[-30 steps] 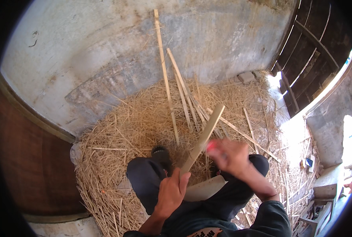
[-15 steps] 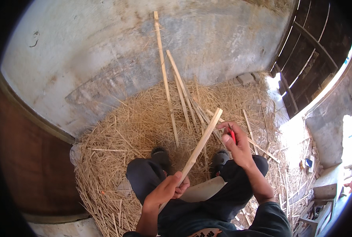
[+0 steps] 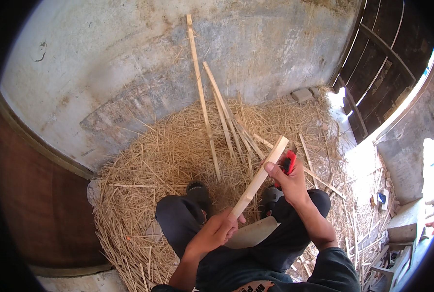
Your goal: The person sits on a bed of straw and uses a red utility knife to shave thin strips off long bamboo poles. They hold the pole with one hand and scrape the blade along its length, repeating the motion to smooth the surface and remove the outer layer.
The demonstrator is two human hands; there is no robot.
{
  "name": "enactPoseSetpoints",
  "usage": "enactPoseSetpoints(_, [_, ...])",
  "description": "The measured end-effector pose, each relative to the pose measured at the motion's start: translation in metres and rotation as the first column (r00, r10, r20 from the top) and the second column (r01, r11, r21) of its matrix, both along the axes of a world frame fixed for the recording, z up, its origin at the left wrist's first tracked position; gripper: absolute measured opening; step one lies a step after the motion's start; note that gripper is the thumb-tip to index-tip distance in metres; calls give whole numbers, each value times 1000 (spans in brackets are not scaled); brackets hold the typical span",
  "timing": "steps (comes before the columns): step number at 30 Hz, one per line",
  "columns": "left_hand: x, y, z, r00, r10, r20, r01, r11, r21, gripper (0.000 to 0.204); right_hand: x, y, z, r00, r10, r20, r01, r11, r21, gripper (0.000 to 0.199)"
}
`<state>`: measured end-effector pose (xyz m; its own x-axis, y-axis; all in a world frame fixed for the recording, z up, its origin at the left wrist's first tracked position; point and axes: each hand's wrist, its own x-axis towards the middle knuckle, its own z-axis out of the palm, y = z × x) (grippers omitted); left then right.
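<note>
A pale bamboo strip (image 3: 257, 183) slants up and to the right in front of my lap. My left hand (image 3: 218, 229) is closed around its lower part. Up near the strip's far end, my right hand (image 3: 291, 181) grips a red-handled knife (image 3: 290, 161), its dark blade tip pointing away from me. The right thumb lies at the strip's edge, and the fingers behind the knife are partly hidden. Beneath the strip, a pale sheet (image 3: 253, 234) rests between my thighs.
More bamboo strips (image 3: 201, 92) lean against the stained wall (image 3: 144, 63). Straw-like shavings (image 3: 144, 170) cover the floor around my feet. A brown panel (image 3: 41, 194) stands at left, a dark slatted wooden door (image 3: 382, 63) at far right. Stones (image 3: 302, 95) lie along the wall.
My right hand has moved beside the strip, and the knife has turned in its grip. The strip's far end has shifted right, with my left hand a little further right too.
</note>
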<state>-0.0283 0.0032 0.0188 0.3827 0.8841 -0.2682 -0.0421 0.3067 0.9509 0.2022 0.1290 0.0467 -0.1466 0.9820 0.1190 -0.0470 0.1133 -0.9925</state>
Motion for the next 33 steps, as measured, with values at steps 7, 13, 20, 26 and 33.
enactPoseSetpoints(7, [8,-8,14,962,157,-223,-109,971,212,40,9,-1,-14,980,-137,146,27,812,583,32])
enactPoseSetpoints(13, [12,-6,24,926,241,-289,-166,951,261,40,8,-23,-13,869,-131,477,-285,656,699,38])
enactPoseSetpoints(20, [17,-7,28,888,272,-372,-164,941,296,37,2,-28,-8,794,-275,543,-291,611,736,35])
enactPoseSetpoints(26, [17,-8,27,881,285,-378,-178,940,293,37,0,-28,-3,758,-342,555,-291,585,757,31])
enactPoseSetpoints(33, [18,-8,25,868,291,-401,-170,935,311,37,7,-20,-6,741,-381,554,-267,589,763,29])
